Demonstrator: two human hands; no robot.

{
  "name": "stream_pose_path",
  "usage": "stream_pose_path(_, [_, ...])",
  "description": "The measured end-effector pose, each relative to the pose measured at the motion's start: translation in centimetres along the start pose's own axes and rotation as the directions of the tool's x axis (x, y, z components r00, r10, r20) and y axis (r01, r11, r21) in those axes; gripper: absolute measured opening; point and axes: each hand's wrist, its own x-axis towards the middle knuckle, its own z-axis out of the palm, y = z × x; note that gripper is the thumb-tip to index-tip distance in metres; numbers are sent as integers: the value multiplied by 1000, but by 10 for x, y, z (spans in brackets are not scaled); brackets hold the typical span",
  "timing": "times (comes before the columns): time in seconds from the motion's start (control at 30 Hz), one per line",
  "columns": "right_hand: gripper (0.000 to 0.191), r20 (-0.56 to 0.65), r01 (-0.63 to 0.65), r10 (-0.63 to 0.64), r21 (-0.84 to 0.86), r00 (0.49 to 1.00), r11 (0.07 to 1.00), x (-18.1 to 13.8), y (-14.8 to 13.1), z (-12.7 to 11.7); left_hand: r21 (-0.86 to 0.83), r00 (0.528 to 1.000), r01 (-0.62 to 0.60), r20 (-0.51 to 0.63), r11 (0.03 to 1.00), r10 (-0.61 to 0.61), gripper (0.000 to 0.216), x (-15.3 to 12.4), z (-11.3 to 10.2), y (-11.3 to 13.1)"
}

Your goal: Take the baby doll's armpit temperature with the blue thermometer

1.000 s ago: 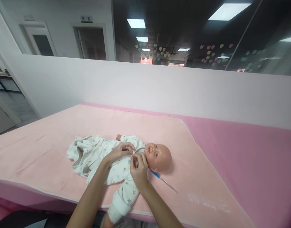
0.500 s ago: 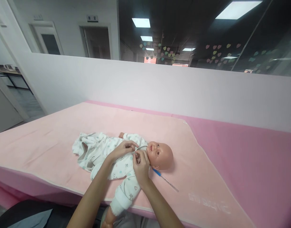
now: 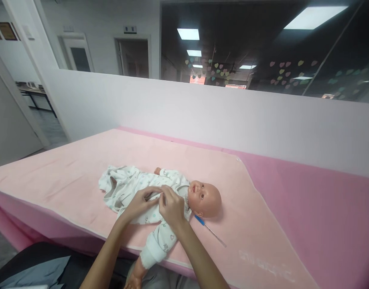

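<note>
A baby doll (image 3: pixel 204 199) lies on its back, its bald head to the right. It wears a white printed baby romper (image 3: pixel 145 181), whose loose lower part is spread out to the left. My left hand (image 3: pixel 142 202) rests over the doll's chest, thumb and fingers pinched at the front of the romper. Beside it my right hand (image 3: pixel 173 205) has its fingertips bent down on the same cloth, close to the left fingertips. The fastening between them is hidden by my fingers. One doll arm (image 3: pixel 160 243) reaches over the table's near edge.
A thin metal tool with a blue handle (image 3: pixel 199 220) lies beside the doll's head. Under everything is a peach mat (image 3: pixel 256 241) on a pink cover (image 3: pixel 323 208). A white low wall (image 3: pixel 217 116) runs behind the table.
Both hands have moved slightly down the doll's chest, away from the neck, and their fingertips have come together. The camera view has shifted a little.
</note>
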Motion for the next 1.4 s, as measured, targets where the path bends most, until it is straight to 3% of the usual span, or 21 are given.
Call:
stream_pose_path(0.13, [19,19,-69,68,50,997,996,2,5,4,-24,1000,0,-13,1000,0,32,2,0,-2])
stream_pose_path(0.33, [18,-6,-45,47,181,999,982,-4,10,4,-19,1000,-25,-12,1000,25,25,0,1,1])
stream_pose_path(0.63, [22,-102,-83,101,172,990,982,-6,12,11,11,999,13,41,1000,-14,32,-4,0,11])
stream_pose_path(0.93, [16,-104,-94,118,208,988,974,-4,12,10,90,1000,-3,-22,996,5,27,-1,7,16])
stream_pose_path(1.1, [14,-55,-92,104,189,993,978,-4,11,8,-32,998,30,-48,999,-32,28,-2,3,8])
stream_pose_path(1.4, [14,-30,-58,63,152,998,987,-4,10,8,-164,995,104,28,981,-101,23,-1,-3,-1])
